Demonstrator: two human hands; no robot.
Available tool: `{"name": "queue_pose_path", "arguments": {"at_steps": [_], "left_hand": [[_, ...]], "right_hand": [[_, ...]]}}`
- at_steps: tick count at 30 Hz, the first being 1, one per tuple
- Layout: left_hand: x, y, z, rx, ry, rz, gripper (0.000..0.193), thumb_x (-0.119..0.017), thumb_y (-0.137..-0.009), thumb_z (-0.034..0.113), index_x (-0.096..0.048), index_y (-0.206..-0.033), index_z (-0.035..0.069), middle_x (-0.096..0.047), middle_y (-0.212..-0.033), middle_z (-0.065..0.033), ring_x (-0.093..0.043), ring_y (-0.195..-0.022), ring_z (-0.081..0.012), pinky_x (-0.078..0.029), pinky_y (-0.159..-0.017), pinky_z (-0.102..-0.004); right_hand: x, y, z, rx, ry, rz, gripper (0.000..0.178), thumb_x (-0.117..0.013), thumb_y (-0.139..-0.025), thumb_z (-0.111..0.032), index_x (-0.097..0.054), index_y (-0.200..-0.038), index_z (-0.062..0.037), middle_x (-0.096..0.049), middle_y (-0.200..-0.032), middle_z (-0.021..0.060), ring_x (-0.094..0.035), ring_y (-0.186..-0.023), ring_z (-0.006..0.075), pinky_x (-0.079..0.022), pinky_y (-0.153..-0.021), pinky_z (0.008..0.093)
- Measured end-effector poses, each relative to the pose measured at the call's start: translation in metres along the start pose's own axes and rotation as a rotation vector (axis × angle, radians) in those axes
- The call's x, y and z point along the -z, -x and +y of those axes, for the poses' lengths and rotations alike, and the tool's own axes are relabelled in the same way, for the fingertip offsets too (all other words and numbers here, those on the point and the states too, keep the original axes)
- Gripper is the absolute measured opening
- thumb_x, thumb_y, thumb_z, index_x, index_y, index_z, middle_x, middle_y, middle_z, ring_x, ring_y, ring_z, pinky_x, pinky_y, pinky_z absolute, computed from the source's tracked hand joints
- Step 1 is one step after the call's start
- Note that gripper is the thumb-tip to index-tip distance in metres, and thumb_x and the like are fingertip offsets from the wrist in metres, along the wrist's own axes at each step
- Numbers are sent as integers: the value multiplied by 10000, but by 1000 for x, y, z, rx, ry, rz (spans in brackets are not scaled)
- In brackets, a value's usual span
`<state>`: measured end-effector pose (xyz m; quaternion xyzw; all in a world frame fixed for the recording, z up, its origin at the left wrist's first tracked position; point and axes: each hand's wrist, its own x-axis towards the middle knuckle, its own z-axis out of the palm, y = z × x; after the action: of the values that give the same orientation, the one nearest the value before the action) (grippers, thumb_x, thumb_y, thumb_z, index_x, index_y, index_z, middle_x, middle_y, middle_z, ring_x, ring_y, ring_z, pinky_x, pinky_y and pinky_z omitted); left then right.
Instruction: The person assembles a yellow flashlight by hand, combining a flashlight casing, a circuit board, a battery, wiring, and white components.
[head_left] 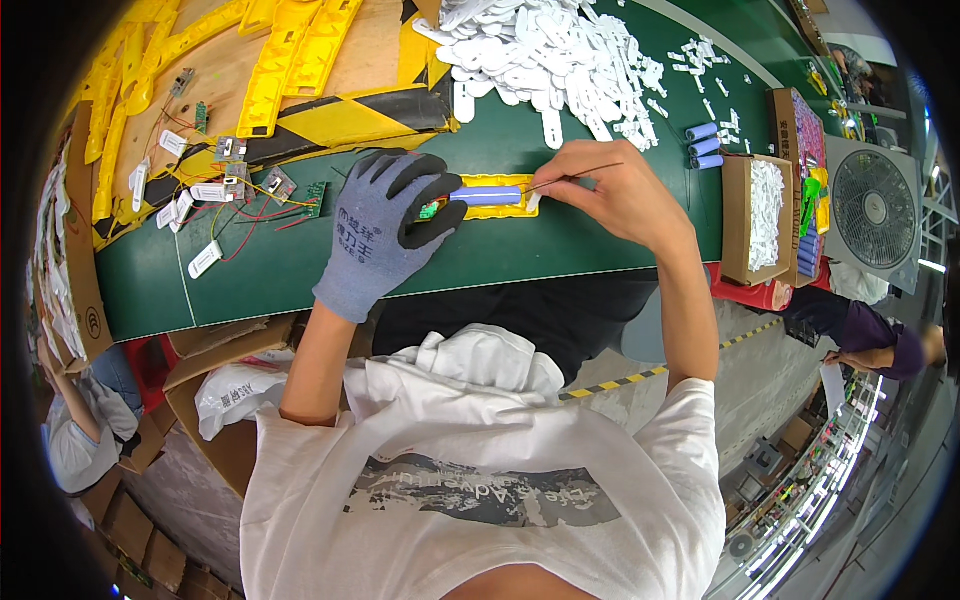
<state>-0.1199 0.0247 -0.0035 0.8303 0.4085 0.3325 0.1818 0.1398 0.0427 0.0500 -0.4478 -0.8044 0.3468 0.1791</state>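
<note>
My left hand (385,225), in a grey-blue glove with dark fingertips, grips the left end of a narrow yellow plastic shell (497,212) lying on the green table. A purple-blue cylindrical battery cell (487,195) sits lengthwise in the shell. Part of a green circuit board (429,211) shows beside the gloved fingers. My bare right hand (618,192) is closed at the shell's right end, pinching a thin dark rod (592,170) that slants down to that end. A small white piece (533,203) lies under its fingertips; whether they hold it I cannot tell.
White plastic parts (545,60) are heaped at the far side. Small boards with wires (232,150) lie left, near yellow shells (300,50). Several battery cells (704,147) and a box of white pieces (738,220) stand right, before a fan (873,205). Other people are at both sides.
</note>
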Motion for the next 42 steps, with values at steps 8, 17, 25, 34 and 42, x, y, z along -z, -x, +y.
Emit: {"name": "queue_pose_path", "arguments": {"at_steps": [8,17,25,34,42], "left_hand": [[-1,4,-3,-37,-12,10,264,-745,-709,229,-660,-948,156,-603,-1000,-38,-575,-874,-258,-453,-820,-393],[-3,8,-7,-34,14,13,256,-745,-710,219,-656,-938,144,-614,-993,-40,-584,-858,-258,-458,-807,-387],[6,-4,9,-46,51,88,446,-763,-681,206,-625,-1103,152,-562,-1162,-83,-508,-1094,-320,-409,-955,-450],[102,-90,84,-588,831,0,292,-643,-695,200,-717,-968,133,-583,-1125,-161,-593,-965,-319,-508,-782,-416],[139,-136,90,-435,1239,190,337,-654,-633,59,-699,-961,-2,-645,-1002,-177,-650,-831,-296,-520,-726,-364]], "right_hand": [[-15,1,-10,-390,-179,-28,159,-740,-738,-44,-687,-883,-8,-650,-731,55,-585,-628,112,-455,-578,250],[-21,-2,7,-365,-125,-149,303,-712,-759,-69,-644,-1054,-69,-585,-858,5,-518,-687,95,-418,-604,236],[-20,21,-13,46,250,61,463,-734,-693,-144,-607,-1130,-62,-554,-936,106,-553,-914,300,-474,-799,375],[78,90,6,-417,230,525,490,-817,-679,-144,-632,-1098,29,-620,-872,98,-587,-762,175,-478,-700,295],[155,-42,77,-737,457,600,484,-759,-724,-356,-681,-1057,-15,-698,-873,168,-683,-792,261,-506,-716,341]]}}
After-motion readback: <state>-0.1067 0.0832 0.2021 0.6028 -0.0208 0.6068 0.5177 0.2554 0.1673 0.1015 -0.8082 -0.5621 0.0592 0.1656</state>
